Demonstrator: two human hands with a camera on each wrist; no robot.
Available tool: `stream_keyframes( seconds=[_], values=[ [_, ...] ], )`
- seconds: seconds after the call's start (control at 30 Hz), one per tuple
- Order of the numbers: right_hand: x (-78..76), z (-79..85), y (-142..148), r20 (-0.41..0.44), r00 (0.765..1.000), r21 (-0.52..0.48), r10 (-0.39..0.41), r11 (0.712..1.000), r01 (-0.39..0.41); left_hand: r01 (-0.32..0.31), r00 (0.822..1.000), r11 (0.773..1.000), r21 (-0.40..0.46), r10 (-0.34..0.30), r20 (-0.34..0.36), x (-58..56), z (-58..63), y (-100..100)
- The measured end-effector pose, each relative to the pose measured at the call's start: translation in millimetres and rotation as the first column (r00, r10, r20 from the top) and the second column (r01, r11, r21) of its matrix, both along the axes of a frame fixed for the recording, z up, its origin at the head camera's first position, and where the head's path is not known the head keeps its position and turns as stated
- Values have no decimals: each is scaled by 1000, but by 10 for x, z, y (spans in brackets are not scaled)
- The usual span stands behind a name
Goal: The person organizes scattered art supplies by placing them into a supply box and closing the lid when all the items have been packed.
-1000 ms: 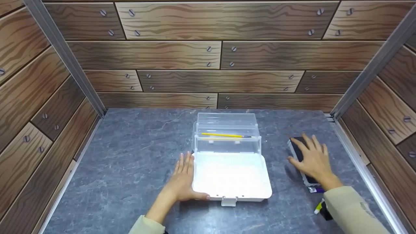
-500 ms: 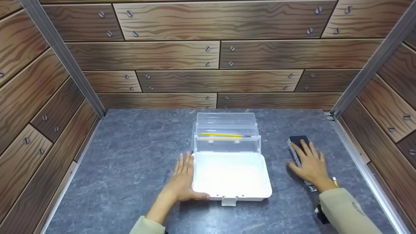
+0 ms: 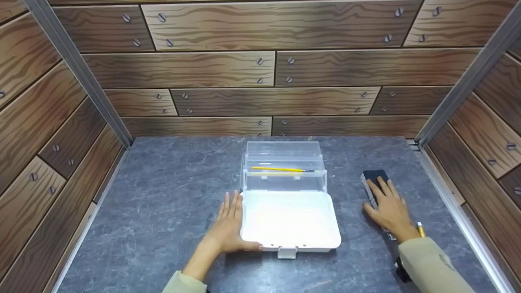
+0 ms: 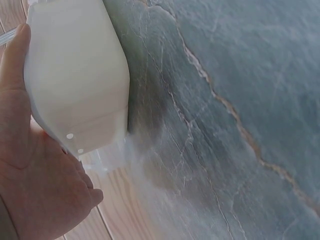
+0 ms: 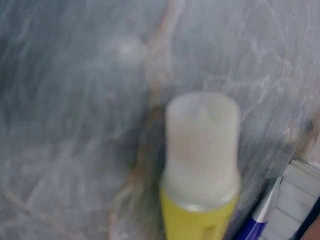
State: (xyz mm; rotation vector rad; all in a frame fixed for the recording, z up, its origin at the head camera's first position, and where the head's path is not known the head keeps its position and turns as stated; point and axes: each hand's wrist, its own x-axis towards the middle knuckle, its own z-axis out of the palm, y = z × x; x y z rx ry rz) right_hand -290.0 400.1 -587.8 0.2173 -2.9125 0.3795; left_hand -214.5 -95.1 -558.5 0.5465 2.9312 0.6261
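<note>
A white plastic case (image 3: 291, 219) lies on the table, its clear compartmented lid (image 3: 285, 150) folded back. My left hand (image 3: 226, 234) rests against the case's left side with straight fingers, thumb along the front rim. In the left wrist view that hand (image 4: 40, 170) touches the case's wall (image 4: 80, 65). A slim yellow stick with a dark tip (image 3: 281, 169) lies in the lid. On the right, my right hand (image 3: 392, 211) lies over a black-topped block with pale ribbed sides (image 3: 374, 175), fingers spread on its top and thumb beside its left edge. The hand hides most of the block.
Near the right wrist is a yellow item with a white end (image 3: 421, 230); a black object (image 3: 403, 272) is partly under the sleeve. The right wrist view shows a yellow tube with a white cap (image 5: 200, 155) and a purple pen (image 5: 257, 220). Wood-patterned walls (image 3: 268, 101) enclose the table.
My right hand has come down over the black-topped block and shifted slightly toward me, uncovering the block's far end. The left hand and the case have stayed put.
</note>
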Motion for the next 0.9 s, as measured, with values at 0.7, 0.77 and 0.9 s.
stream_keyframes(
  seconds=[0.7,0.77,0.9],
  values=[
    [-2,0,-3,-78,997,6,12,1000,-11,4,1000,1000,6,-4,9,10,6,-3],
    [0,15,-8,-86,996,8,12,1000,-11,5,1000,1000,8,-5,10,11,11,-3],
    [2,44,-19,-106,994,11,20,1000,-19,1,1000,1000,0,-1,12,8,12,0]
  ],
)
